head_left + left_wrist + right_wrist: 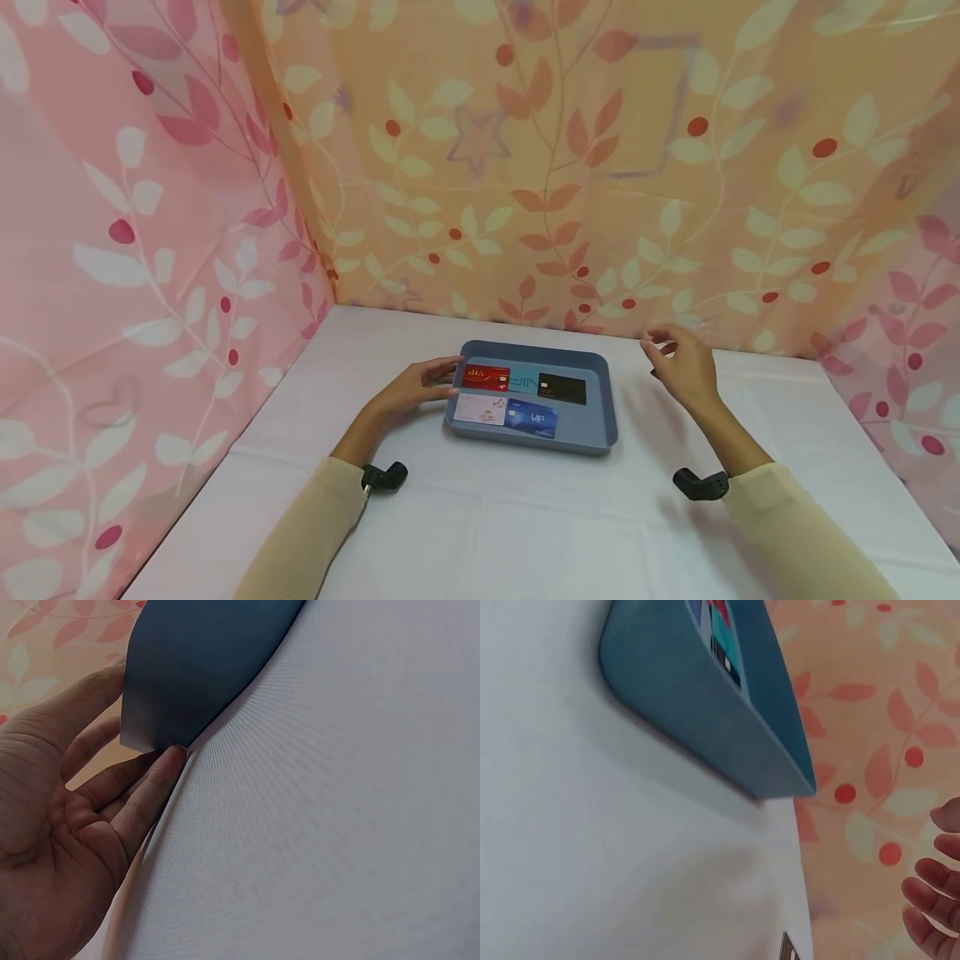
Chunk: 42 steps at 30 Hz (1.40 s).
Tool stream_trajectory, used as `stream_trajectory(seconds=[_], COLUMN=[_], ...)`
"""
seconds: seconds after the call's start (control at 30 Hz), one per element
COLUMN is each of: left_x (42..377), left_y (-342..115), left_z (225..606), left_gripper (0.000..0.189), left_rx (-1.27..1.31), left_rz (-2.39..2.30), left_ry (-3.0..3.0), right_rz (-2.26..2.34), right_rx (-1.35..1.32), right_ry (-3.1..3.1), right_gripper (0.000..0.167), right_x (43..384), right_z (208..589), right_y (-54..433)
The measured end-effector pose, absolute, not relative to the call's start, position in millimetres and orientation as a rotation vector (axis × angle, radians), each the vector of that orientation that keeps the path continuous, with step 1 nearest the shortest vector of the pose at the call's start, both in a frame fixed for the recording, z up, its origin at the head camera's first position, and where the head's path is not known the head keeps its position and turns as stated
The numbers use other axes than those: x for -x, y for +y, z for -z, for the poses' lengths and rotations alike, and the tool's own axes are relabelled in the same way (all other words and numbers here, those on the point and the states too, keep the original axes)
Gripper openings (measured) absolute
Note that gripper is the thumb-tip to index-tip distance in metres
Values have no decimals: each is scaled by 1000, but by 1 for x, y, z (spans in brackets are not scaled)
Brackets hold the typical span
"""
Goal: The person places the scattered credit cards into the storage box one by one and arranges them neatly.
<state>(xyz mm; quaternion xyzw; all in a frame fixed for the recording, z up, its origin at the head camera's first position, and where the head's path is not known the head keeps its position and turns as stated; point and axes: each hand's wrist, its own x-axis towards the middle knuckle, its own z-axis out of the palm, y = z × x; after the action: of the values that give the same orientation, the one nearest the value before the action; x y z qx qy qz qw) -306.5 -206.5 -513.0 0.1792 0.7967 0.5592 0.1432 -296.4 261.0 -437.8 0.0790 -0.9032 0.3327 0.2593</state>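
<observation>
A shallow blue-grey tray (577, 435) stands on the white table with several cards in it. The back row has a red VIP card (483, 377), a teal card (523, 382) and a black card (564, 389). In front lie a pale patterned card (480, 409) and a blue VIP card (531, 419). At the tray's left side my left hand (420, 383) holds the rim, fingers against the outer wall in the left wrist view. My right hand (686, 371) hovers right of the tray, fingers loosely bent around nothing visible. Beneath it shows part of a dark card (788, 948).
White cloth covers the table (480, 525). A floral curtain (450, 208) closes off the back, and pink floral cloth (187, 250) hangs at the left. Each wrist wears a black camera mount (701, 484).
</observation>
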Motion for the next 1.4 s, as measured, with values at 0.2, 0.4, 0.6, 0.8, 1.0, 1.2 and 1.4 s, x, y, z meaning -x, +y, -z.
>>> stream_trajectory(seconds=[0.2, 0.4, 0.6, 0.8, 1.0, 1.2, 1.4], left_x=[306, 306, 305, 305, 307, 308, 307], left_y=[-207, -206, -205, -205, -205, -205, -206], left_z=[515, 514, 513, 512, 513, 514, 512], left_gripper=[69, 70, 73, 74, 74, 72, 73], left_rx=[-520, -521, -522, -523, -547, -534, -548], left_rz=[-1627, -1625, -1625, -1621, -1624, -1622, -1619], left_ry=[2286, 2288, 2288, 2286, 2279, 2290, 2291], right_rz=[-869, -846, -826, -844, -856, -856, -833], right_rx=[-147, -29, 27, 38, 72, 51, 6], right_ry=[-2485, -2575, -2619, -2680, -2735, -2793, -2925], right_gripper=[35, 45, 46, 52, 53, 62, 73], right_x=[302, 305, 309, 313, 312, 317, 319], right_z=[447, 456, 471, 484, 493, 497, 494], right_y=[280, 298, 317, 333, 346, 353, 352])
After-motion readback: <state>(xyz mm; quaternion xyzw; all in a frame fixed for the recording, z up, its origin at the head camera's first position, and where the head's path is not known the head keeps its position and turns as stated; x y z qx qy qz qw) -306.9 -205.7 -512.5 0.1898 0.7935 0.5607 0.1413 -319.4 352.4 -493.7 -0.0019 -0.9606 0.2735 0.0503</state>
